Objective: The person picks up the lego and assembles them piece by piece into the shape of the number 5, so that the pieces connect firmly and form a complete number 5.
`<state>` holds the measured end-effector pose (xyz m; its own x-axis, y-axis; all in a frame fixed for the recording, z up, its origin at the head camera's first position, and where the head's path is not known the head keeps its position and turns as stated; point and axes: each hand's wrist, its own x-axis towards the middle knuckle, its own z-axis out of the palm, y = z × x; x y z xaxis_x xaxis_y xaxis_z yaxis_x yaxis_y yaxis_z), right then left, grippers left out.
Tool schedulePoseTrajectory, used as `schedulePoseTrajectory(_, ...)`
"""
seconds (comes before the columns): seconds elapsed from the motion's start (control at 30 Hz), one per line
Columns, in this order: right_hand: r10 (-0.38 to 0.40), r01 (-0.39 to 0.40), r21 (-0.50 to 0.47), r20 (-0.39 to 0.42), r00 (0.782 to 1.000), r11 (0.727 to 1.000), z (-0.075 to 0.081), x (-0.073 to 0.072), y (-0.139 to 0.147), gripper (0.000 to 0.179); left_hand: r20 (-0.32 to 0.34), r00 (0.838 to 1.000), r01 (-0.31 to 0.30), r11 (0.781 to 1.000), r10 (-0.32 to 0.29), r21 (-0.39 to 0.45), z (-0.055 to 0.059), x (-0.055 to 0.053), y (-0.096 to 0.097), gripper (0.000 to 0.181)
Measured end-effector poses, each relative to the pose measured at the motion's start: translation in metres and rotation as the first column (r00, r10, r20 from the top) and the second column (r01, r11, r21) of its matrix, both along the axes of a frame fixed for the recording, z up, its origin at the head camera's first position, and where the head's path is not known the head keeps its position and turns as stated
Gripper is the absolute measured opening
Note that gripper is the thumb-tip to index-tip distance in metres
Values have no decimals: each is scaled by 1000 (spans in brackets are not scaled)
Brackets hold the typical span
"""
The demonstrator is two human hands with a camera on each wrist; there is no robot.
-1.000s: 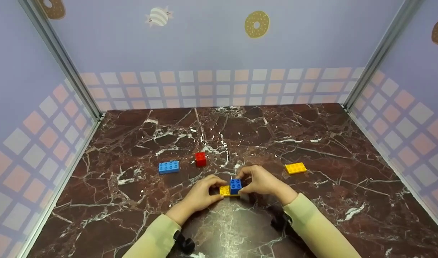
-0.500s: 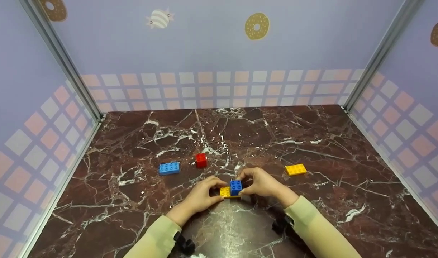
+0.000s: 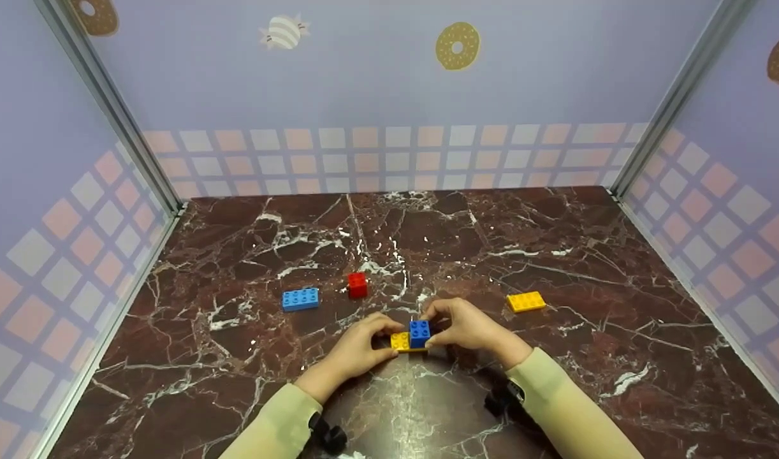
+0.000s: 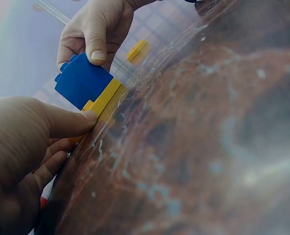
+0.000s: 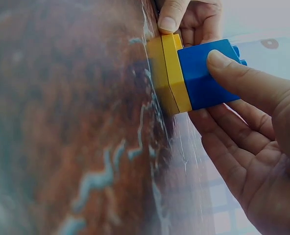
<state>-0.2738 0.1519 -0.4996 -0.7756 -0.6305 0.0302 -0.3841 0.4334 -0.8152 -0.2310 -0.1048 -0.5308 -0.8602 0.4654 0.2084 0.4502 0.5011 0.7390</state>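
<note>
Two grips: the left hand point(image 3: 356, 345) pinches the flat yellow plastic brick point(image 3: 400, 340), the right hand point(image 3: 470, 326) the boxy blue plastic brick point(image 3: 419, 333) atop; level pressure should suit.

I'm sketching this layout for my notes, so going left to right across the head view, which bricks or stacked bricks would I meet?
Light blue brick, red brick, stack of dark blue on yellow, loose yellow brick.
</note>
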Motion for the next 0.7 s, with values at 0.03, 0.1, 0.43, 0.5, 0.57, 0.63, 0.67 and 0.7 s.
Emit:
schedulePoseTrajectory(0.03,-1,1,1,-2,1000,1000,0,0,0,32,1,1000,-1,1000,1,0,0,0,0,41)
schedulePoseTrajectory(0.1,-1,1,0,-11,1000,1000,0,0,0,33,-1,1000,-3,1000,3,0,0,0,0,41)
schedulePoseTrajectory(0.43,-4,4,4,-19,1000,1000,-2,0,0,32,-11,1000,11,1000,-11,8,0,-1,-1,42)
schedulePoseTrajectory(0.5,-1,1,1,-24,1000,1000,-2,0,1,31,-15,1000,13,1000,-13,12,1,-1,-2,43)
schedulePoseTrajectory(0.57,-1,1,0,-24,1000,1000,-2,0,1,31,-16,1000,17,1000,-17,19,1,-2,-3,43)
schedulePoseTrajectory(0.63,-2,2,0,-21,1000,1000,-2,0,0,31,-14,1000,17,999,-16,29,1,-2,-3,43)
schedulePoseTrajectory(0.67,-3,3,2,-22,1000,1000,-1,0,0,31,-13,1000,15,999,-15,36,1,-3,-4,43)
schedulePoseTrajectory(0.7,-4,4,3,-21,1000,1000,-1,0,0,31,-14,1000,14,999,-13,46,1,-3,-4,42)
